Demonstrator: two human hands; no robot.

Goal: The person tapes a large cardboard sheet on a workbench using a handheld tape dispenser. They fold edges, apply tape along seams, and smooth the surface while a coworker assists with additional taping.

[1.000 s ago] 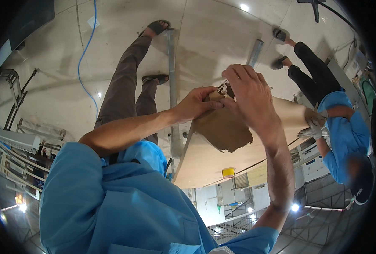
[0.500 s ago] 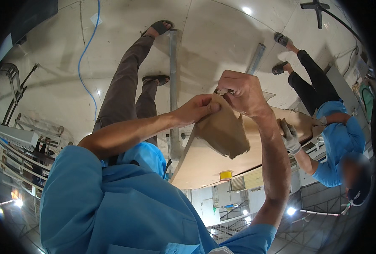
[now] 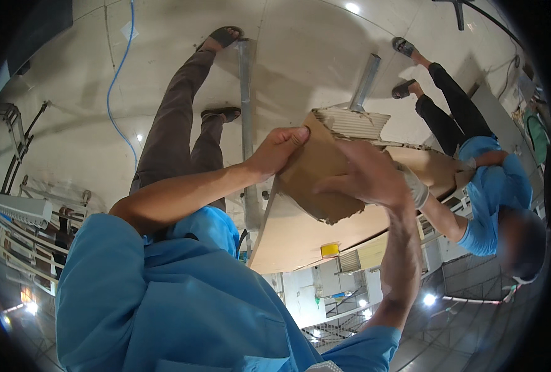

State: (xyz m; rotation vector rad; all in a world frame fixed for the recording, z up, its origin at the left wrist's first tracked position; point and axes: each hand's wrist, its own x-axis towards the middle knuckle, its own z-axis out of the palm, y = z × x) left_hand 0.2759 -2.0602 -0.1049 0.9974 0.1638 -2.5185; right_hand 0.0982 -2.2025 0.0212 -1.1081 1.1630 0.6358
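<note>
A torn brown cardboard piece (image 3: 316, 162) is between the person's two hands, over the left part of the pale desk (image 3: 294, 232); whether its lower end rests on the surface or hangs just above it cannot be told. The left hand (image 3: 282, 149) pinches its left edge, thumb laid on the brown face. The right hand (image 3: 375, 177) is spread over the right side, fingers extended and thumb apart, closed around nothing visible; motion blur hides whether it touches the card.

A ridged corrugated section (image 3: 357, 124) shows at the far end, and it is unclear if it belongs to the same sheet. A yellow tape roll (image 3: 329, 250) is on the desk, apart from the ragged edge. To the right, a co-worker's gloved hand (image 3: 417, 186) is just beside the right hand, partly covered by it.

The card looks light and fairly dry to grip, stiff when flat but likely to crease, with its ragged border probably the weakest part. The straight left edge seems the surest hold, with a flat palm supporting the broad face.
</note>
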